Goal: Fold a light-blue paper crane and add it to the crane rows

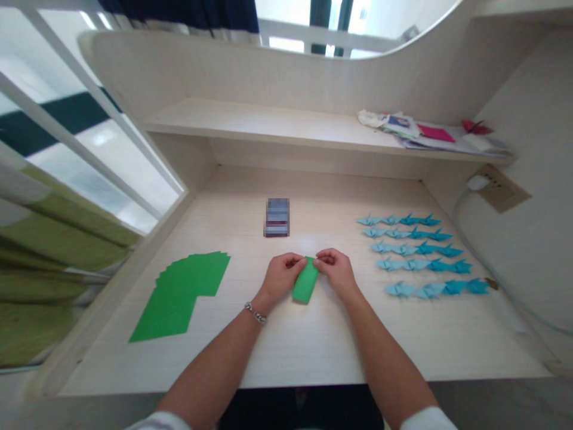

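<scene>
A green paper [305, 284], folded into a narrow rectangle, lies slightly tilted between my hands at the middle of the desk. My left hand [283, 273] pinches its upper left corner between thumb and fingers. At the upper right corner, my right hand [336, 270] grips the same paper with its fingertips. To the left lies a fanned stack of green paper sheets [179, 298]. Rows of folded blue paper cranes [421, 254] stand on the right, shading from pale to darker blue.
A phone-like rectangle [277, 217], its surface blurred, lies beyond my hands. Papers and a pink sheet [435, 132] rest on the shelf [268, 122] above the desk [277, 358]. A white plug with its cable [478, 182] sits in the wall socket at right.
</scene>
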### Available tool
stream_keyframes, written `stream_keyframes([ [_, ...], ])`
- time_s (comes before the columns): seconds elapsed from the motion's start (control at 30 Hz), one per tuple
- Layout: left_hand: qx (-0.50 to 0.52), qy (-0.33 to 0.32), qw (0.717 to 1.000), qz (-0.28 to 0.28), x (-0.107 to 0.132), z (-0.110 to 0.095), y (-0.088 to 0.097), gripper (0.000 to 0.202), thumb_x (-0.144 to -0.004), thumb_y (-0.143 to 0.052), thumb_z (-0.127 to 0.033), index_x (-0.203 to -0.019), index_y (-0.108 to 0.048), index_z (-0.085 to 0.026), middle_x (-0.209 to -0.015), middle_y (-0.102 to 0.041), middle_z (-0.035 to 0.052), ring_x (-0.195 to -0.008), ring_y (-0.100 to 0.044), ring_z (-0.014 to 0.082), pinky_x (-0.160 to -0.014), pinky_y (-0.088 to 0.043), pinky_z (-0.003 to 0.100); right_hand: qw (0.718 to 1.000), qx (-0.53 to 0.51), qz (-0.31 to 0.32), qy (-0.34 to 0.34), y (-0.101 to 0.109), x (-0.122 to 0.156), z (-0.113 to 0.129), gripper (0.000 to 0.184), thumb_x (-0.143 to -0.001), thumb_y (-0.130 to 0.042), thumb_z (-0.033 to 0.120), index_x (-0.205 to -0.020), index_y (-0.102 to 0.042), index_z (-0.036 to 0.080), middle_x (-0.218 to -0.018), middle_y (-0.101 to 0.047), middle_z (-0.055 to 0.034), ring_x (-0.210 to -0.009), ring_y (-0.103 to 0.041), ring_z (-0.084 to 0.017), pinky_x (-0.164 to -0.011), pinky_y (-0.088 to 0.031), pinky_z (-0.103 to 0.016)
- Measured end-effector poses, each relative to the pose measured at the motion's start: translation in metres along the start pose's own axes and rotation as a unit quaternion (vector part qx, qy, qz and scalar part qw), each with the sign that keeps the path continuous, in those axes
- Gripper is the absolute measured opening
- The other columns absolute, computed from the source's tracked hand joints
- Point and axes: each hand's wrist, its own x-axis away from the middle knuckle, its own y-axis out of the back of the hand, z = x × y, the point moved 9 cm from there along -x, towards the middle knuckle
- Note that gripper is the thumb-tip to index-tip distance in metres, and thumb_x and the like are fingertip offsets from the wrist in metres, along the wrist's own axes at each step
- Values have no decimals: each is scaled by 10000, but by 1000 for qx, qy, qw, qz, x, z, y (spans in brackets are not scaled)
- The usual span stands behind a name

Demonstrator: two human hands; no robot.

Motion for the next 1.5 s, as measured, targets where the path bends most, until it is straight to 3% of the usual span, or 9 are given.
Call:
stream_keyframes([
  [0.3,16,10,1000,14,1,3,-3,267,-748,-623,-370,-817,-692,-121,-706,-676,55,-596,-576,137,-533,-448,231,999,29,9,14,0,1,8,251,-593,-734,277,-787,-618,169,-675,-659,-21,-632,-614,-162,-628,-479,-280],
  [0.6,10,-11,999,-30,4,-4,-4,270,-767,-606,-386,-790,-682,-128,-724,-683,51,-625,-592,143,-572,-473,242,984,-132,-85,-87,11,6,-13,401,-498,-813,282,-818,-605,161,-587,-630,9,-549,-592,-141,-551,-471,-263],
  [0.73,17,-6,998,-52,5,-4,-1,265,-765,-612,-381,-799,-680,-128,-732,-685,52,-627,-597,146,-570,-475,244,980,-162,-57,-100,3,8,-12,421,-533,-801,322,-882,-621,168,-601,-624,17,-559,-583,-131,-550,-465,-251],
  [0.87,21,-2,997,-76,5,-5,6,249,-760,-623,-367,-792,-677,-126,-710,-678,46,-621,-592,141,-569,-474,241,988,-120,-1,-96,-10,7,-15,315,-586,-752,397,-748,-655,145,-627,-638,-10,-555,-567,-134,-548,-461,-262],
  [0.97,37,6,996,-76,4,-6,6,246,-752,-631,-366,-775,-675,-125,-681,-669,38,-598,-583,137,-553,-471,238,994,-69,-24,-75,-6,5,-19,297,-603,-725,421,-665,-656,138,-566,-618,-5,-490,-521,-122,-491,-420,-250],
  [1.1,56,15,996,-68,4,-4,3,253,-751,-632,-372,-769,-672,-123,-669,-664,34,-585,-579,134,-544,-472,237,996,-50,-42,-67,-1,4,-19,308,-598,-720,434,-667,-662,139,-564,-630,-9,-489,-528,-129,-496,-422,-255],
  [1.27,41,14,995,-94,3,-2,11,276,-745,-634,-391,-784,-674,-120,-698,-676,45,-608,-587,139,-558,-475,239,997,-31,-4,-75,-9,5,-18,344,-612,-710,465,-689,-672,132,-590,-651,-32,-498,-544,-134,-493,-434,-251],
  [1.5,33,11,994,-104,3,-1,15,327,-739,-627,-432,-809,-672,-116,-718,-683,55,-609,-595,144,-564,-482,248,998,2,-2,-59,-10,5,-18,339,-635,-695,467,-700,-677,135,-589,-654,-36,-489,-544,-135,-488,-443,-250],
])
